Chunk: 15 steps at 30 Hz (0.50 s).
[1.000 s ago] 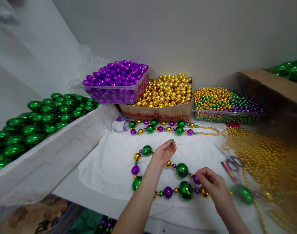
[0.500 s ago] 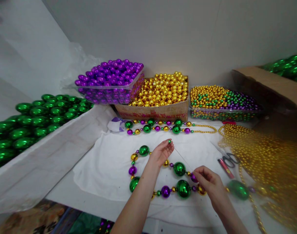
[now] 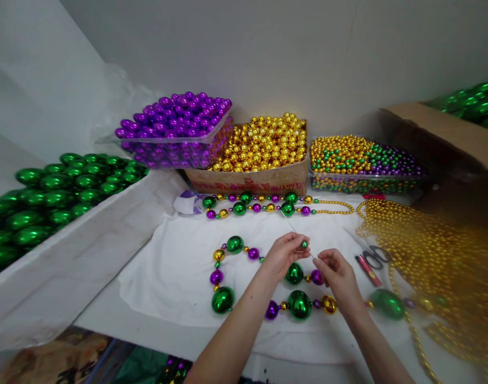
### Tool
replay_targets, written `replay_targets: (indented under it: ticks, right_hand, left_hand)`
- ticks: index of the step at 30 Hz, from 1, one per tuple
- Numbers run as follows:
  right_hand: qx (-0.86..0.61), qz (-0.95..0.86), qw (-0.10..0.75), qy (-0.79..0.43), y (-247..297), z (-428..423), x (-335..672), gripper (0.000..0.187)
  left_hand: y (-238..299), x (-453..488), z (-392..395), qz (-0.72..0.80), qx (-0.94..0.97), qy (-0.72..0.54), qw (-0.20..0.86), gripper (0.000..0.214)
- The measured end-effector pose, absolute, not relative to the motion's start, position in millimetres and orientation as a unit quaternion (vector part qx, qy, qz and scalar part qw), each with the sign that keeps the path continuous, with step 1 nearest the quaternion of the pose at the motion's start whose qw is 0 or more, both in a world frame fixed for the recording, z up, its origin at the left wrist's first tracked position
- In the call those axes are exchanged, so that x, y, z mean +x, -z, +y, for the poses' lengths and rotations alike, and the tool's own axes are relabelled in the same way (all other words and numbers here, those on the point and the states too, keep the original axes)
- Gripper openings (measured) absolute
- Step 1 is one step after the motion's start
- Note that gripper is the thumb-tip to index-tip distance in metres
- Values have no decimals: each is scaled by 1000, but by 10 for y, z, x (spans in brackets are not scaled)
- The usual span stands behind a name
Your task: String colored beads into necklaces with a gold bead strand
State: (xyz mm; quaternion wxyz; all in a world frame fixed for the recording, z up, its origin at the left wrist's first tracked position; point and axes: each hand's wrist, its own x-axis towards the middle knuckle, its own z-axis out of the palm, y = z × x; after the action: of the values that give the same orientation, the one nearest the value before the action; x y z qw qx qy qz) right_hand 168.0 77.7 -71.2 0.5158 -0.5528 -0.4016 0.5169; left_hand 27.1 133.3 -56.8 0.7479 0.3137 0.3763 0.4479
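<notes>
My left hand (image 3: 289, 250) holds a small green bead (image 3: 304, 244) at its fingertips. A thin thread (image 3: 288, 221) sticks out up and left past these fingers, and a short length spans the gap to my right hand (image 3: 332, 269). My right thumb and forefinger are pinched on that thread. Below both hands, a strand of large beads lies in a loop on a white cloth (image 3: 180, 272), with a green bead (image 3: 300, 304), a purple bead (image 3: 317, 277) and a gold bead (image 3: 329, 304) among them. My left forearm covers part of the loop.
Behind lie a finished-looking bead necklace (image 3: 239, 208), a tub of purple beads (image 3: 180, 120), a box of gold beads (image 3: 263, 144) and a tub of mixed small beads (image 3: 364, 160). Scissors (image 3: 375, 257), a red-wrapped tool (image 3: 367, 270) and gold bead chains (image 3: 420, 240) lie right. Green beads (image 3: 60, 197) fill a bin left.
My left hand has moved right and slightly down with the green bead, close to my right hand. My right hand has risen a little, and the thread between them is much shorter.
</notes>
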Motion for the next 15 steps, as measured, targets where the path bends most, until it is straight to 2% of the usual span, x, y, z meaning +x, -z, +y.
replay_targets:
  ticks: [4,9,12,15]
  right_hand:
    - [-544,-422,515,-512,764,951,1828,37]
    - [-540,-459,463,-532,797,1021,2028,40]
    - [-552,-492,449,-502,830,1044,2078,41]
    - [-556,-530,452,-453,853,1087,2080,34]
  left_hand:
    - [567,457,1355,405,396,-442,695,28]
    - [587,478,1448,423,477,-416,649,30]
    - [576,477,1490,419,510,-409,630,30]
    - [542,500,1520,406,537,-414,613,28]
